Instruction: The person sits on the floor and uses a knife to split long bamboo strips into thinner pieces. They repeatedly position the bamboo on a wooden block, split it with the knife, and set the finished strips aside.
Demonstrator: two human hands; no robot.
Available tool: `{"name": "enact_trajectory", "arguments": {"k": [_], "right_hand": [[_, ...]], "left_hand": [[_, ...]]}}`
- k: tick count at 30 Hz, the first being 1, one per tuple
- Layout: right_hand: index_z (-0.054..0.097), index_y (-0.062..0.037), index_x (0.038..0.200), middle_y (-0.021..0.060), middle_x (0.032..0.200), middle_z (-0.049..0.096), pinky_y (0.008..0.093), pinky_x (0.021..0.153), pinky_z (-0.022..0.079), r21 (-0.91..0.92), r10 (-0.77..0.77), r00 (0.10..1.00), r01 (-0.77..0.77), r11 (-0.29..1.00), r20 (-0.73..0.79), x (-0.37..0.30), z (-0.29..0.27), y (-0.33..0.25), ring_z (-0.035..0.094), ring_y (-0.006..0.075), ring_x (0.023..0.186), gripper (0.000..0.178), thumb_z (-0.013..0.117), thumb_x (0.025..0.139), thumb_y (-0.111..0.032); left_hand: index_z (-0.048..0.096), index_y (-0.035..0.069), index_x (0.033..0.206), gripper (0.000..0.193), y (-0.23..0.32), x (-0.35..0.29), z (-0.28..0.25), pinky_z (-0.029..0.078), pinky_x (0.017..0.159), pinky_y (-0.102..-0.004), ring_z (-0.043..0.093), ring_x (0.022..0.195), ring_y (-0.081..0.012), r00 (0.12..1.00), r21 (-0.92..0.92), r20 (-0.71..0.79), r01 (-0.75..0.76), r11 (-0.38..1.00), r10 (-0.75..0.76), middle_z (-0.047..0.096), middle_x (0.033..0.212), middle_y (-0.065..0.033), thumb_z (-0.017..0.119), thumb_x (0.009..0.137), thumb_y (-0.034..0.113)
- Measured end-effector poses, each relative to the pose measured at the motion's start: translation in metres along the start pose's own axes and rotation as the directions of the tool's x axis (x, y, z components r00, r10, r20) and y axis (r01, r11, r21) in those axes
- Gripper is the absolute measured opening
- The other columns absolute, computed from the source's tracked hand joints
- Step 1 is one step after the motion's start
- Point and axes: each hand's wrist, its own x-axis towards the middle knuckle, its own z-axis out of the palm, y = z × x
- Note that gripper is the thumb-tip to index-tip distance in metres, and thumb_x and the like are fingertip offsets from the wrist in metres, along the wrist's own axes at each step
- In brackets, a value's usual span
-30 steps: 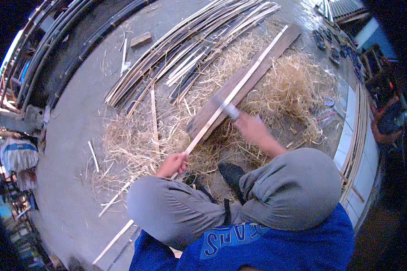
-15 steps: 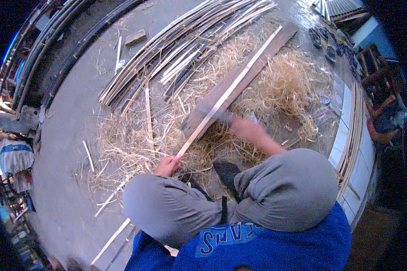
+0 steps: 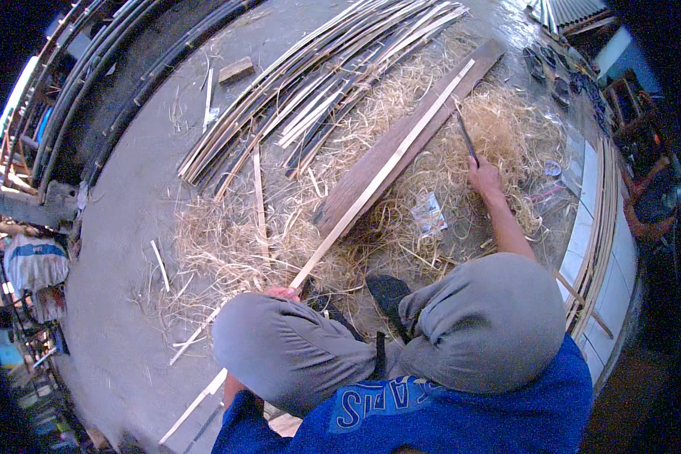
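A long pale bamboo strip (image 3: 386, 170) lies slantwise along a brown wooden board (image 3: 348, 189). Its near end runs down to my left knee, where my left hand (image 3: 284, 293) is closed on it, partly hidden by the knee. To the right of the board, my right hand (image 3: 484, 178) grips a knife (image 3: 465, 135) by its handle. The dark narrow blade points away from me, its tip close to the board's right edge and apart from the strip. Curly shavings (image 3: 488, 129) are heaped beside the blade.
A bundle of split bamboo strips (image 3: 310, 83) spreads across the floor beyond the board. More long strips (image 3: 596, 227) lie on white tiles at the right. A small printed packet (image 3: 429, 216) rests among the shavings. Dark poles (image 3: 140, 94) stand at the far left.
My right hand and the knife have swung from across the strip near the board's lower end to the far right, off the strip. My left hand has drawn slightly back behind the knee.
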Motion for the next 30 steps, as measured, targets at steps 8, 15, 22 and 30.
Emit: {"name": "enact_trajectory", "arguments": {"k": [8,15,22,30], "right_hand": [[0.056,-0.0186,0.119,0.0179,0.082,0.066,0.0505,0.063,0.051,0.383,-0.677,0.555,0.561,0.734,0.483,-0.200,0.018,-0.159,0.065,0.0387,0.073,0.037,0.055,0.090,-0.042],[0.053,-0.0138,0.124,0.0220,0.087,0.065,0.0497,0.065,0.050,0.041,-0.274,0.929,0.273,0.961,0.250,-0.051,0.010,-0.093,0.064,0.0394,0.081,0.045,0.047,0.093,-0.047],[0.055,-0.0161,0.122,0.0202,0.089,0.065,0.0489,0.068,0.051,0.227,-0.552,0.712,0.506,0.832,0.435,-0.146,0.031,-0.142,0.064,0.0393,0.078,0.041,0.054,0.091,-0.042],[0.060,-0.0145,0.114,0.0184,0.088,0.066,0.0502,0.068,0.051,0.143,-0.244,0.911,0.207,0.968,0.333,-0.101,0.025,-0.114,0.064,0.0395,0.078,0.035,0.050,0.092,-0.041]], "left_hand": [[0.065,0.001,0.089,0.036,0.052,0.057,0.051,0.044,0.059,-0.0425,0.058,0.062,-0.0346,0.776,0.533,-0.426,-0.199,0.822,0.464,0.059,0.068,-0.0208,0.050,0.094,0.033],[0.066,0.003,0.091,0.035,0.042,0.027,0.051,0.048,0.069,-0.0447,0.062,0.077,-0.0386,0.773,0.577,-0.489,-0.061,0.814,0.404,0.064,0.082,-0.0212,0.051,0.094,0.035],[0.068,0.004,0.091,0.035,0.065,0.056,0.047,0.047,0.067,-0.0379,0.062,0.073,-0.0290,0.813,0.451,-0.362,-0.276,0.849,0.457,0.065,0.078,-0.0152,0.051,0.095,0.034],[0.065,0.007,0.079,0.043,0.019,0.031,0.028,0.033,0.044,-0.0232,0.040,0.046,-0.0045,0.966,-0.008,-0.239,-0.102,0.995,0.098,0.048,0.056,0.0034,0.046,0.098,0.040]]}}
